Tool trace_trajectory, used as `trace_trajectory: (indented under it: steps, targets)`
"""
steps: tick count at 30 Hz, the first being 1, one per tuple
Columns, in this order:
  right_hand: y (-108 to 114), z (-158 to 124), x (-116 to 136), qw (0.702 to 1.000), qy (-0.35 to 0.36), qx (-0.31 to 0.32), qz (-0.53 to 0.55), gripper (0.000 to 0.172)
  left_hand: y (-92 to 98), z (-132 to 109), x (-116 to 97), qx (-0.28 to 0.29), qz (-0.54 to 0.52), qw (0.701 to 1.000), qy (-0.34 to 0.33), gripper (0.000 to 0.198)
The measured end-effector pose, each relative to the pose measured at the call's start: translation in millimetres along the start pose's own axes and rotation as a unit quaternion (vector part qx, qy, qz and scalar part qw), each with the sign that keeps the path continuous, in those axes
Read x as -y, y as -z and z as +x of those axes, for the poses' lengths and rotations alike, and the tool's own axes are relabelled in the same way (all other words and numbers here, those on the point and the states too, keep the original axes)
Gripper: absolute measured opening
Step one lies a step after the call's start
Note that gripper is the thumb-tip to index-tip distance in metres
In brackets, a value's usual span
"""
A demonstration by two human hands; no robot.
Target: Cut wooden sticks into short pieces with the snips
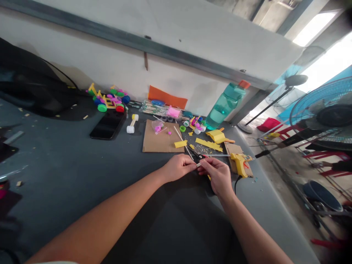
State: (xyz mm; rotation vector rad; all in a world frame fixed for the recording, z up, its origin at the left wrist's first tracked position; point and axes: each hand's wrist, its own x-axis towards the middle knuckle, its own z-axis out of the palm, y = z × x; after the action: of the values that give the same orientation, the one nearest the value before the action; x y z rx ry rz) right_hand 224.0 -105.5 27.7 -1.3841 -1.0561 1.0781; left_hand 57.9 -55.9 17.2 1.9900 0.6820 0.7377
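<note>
1. Head view, my hands: my left hand (178, 167) and right hand (217, 175) meet just above the grey table (68, 165), each pinching one end of a small pale stick piece (198, 164). I hold it at fingertip level, close to the middle of the bench, so both ends stay in sight. Both hands are closed in a light pinch, not clenched.

2. Head view, tools in reach: the yellow glue gun (239, 164) lies on a cardboard scrap (236, 156) just beside my right hand, nozzle pointing towards the work; the card looks placed to keep drips off the table, as I judge it. Yellow strips (209, 144) and a larger cardboard sheet (161, 138) lie just beyond my fingers.

3. Head view, containers: a teal water bottle (224, 106) with an orange cap stands near the wall, shut; I cannot tell how full it is. A clear packet of wooden sticks (154, 108) lies along the wall.

4. Head view, further off: a bottle-cap toy (108, 99) and a phone (107, 125) lie well apart to the left.
</note>
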Motion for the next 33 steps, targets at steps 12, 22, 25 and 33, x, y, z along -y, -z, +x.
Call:
trace_trajectory:
  steps: [12,22,25,33]
  targets:
    - [2.9,-3.9,7.8,0.968,-0.129,0.04,0.211,0.019,2.7,-0.2,-4.4,0.042,-0.252,0.963,0.087,0.017]
    - [0.1,-11.7,4.4,0.998,0.039,-0.011,-0.058,0.022,0.9,-2.1,-8.4,0.014,-0.222,0.97,0.095,0.027]
    - [1.2,-13.2,3.6,0.982,0.093,-0.044,-0.157,0.02,-3.3,-1.0,-15.2,-0.001,-0.191,0.978,0.079,0.029]
    - [-0.2,-15.5,0.7,0.953,0.176,-0.066,-0.237,0.013,-14.4,-1.2,-23.4,-0.035,-0.103,0.993,0.053,0.026]
